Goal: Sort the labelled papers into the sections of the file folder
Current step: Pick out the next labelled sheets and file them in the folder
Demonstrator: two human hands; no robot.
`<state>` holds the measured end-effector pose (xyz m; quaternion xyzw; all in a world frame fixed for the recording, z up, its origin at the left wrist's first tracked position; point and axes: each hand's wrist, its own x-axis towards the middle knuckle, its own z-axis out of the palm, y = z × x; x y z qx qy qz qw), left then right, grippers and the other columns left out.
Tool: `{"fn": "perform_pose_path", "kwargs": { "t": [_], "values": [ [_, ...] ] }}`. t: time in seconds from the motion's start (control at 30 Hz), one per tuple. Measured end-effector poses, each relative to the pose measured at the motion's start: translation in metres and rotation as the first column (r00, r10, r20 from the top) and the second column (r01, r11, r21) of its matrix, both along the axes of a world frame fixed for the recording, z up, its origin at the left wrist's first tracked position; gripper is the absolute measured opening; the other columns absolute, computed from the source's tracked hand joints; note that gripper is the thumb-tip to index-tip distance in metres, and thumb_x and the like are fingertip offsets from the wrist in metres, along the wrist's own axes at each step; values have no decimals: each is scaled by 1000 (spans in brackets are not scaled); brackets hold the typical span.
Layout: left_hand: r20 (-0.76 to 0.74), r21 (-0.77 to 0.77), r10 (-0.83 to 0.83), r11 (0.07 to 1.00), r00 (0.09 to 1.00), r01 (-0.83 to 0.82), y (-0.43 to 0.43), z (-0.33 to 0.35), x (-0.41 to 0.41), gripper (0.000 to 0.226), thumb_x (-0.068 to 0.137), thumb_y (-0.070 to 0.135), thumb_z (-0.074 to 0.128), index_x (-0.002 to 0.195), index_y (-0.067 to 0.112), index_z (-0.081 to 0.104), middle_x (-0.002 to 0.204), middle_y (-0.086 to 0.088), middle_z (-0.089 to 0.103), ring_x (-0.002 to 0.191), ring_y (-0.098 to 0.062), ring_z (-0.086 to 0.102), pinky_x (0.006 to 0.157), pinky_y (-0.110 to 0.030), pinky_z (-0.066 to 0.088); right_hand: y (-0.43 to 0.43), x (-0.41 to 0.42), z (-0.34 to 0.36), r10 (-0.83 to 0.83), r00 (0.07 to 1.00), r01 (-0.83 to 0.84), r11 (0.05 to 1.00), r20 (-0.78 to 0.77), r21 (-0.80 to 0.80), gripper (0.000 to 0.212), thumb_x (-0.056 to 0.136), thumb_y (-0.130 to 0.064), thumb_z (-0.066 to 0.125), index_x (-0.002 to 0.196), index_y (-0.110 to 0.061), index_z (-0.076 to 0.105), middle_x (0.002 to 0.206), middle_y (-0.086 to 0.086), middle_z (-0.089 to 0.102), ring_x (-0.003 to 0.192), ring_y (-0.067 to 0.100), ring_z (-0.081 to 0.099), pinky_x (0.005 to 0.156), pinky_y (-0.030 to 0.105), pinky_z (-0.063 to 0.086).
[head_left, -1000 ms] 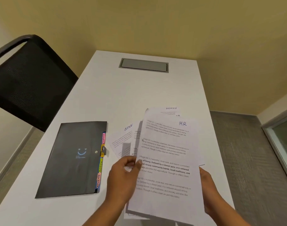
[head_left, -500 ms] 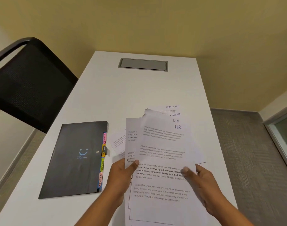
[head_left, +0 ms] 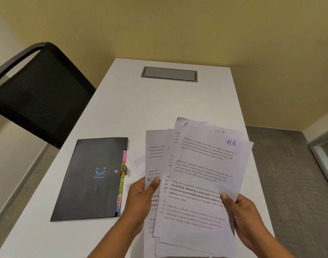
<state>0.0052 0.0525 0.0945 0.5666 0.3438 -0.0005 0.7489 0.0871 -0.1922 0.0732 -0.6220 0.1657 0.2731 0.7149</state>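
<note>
Since a half-second earlier, the right hand (head_left: 247, 218) had slid from the face of the top sheet to its right edge, and the papers (head_left: 195, 187) had fanned wider, with the left-hand sheets spread further toward the file folder (head_left: 90, 179). Both hands gripped the fanned stack above the white table (head_left: 133, 107), to the right of the folder: the left hand (head_left: 141, 200) pinched the stack's left sheets with its thumb on top, the right hand clasped the top sheet, marked "HR" in blue ink. One more sheet (head_left: 139, 162) lay flat between the folder and the held stack. The black folder lay closed, coloured section tabs (head_left: 122, 181) lining its right edge nearest the papers. A black mesh chair (head_left: 38, 97) stood beyond the folder, left of the table.
</note>
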Motion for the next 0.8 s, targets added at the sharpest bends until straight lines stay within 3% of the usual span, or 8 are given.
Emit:
{"fn": "perform_pose_path", "kwargs": {
  "t": [0.13,0.23,0.43,0.63,0.8],
  "values": [
    [27,41,6,999,1000,-7,0,0,-1,20,90,28,62,104,16,70,98,-7,76,89,-30,73,85,-57,55,-1,-1,-1,-7,1000,7,1000,26,-8,38,80,-13,67,115,1,67,111,21,72,104,41,68,102,60,45],
    [50,23,-3,1000,999,2,-3,2,-1,23,92,30,60,109,18,70,104,-5,75,95,-26,72,88,-52,55,-1,-3,-1,-4,999,5,1000,37,-16,30,86,-8,64,114,1,68,108,21,73,102,41,69,100,60,46],
    [72,-4,3,1000,997,-3,-6,4,0,30,88,38,56,110,22,68,102,2,76,94,-19,72,85,-42,57,0,-5,-2,15,999,-15,1000,36,1,34,82,-12,67,113,1,68,107,21,73,99,41,70,98,60,48],
    [45,28,14,999,999,-15,-2,-6,-3,21,93,23,59,109,14,71,106,-6,75,99,-26,71,92,-53,53,-1,-6,-6,92,992,-86,994,88,-64,78,44,-49,92,106,-5,73,101,17,76,91,37,73,84,47,55],
    [26,17,1,1000,1000,-1,-2,-10,-3,22,95,26,56,110,16,70,104,-3,75,97,-23,71,92,-52,53,-1,-5,-12,78,995,-70,991,64,-117,37,73,-24,76,105,-4,73,99,17,76,90,37,73,90,56,54]
  ]
}}
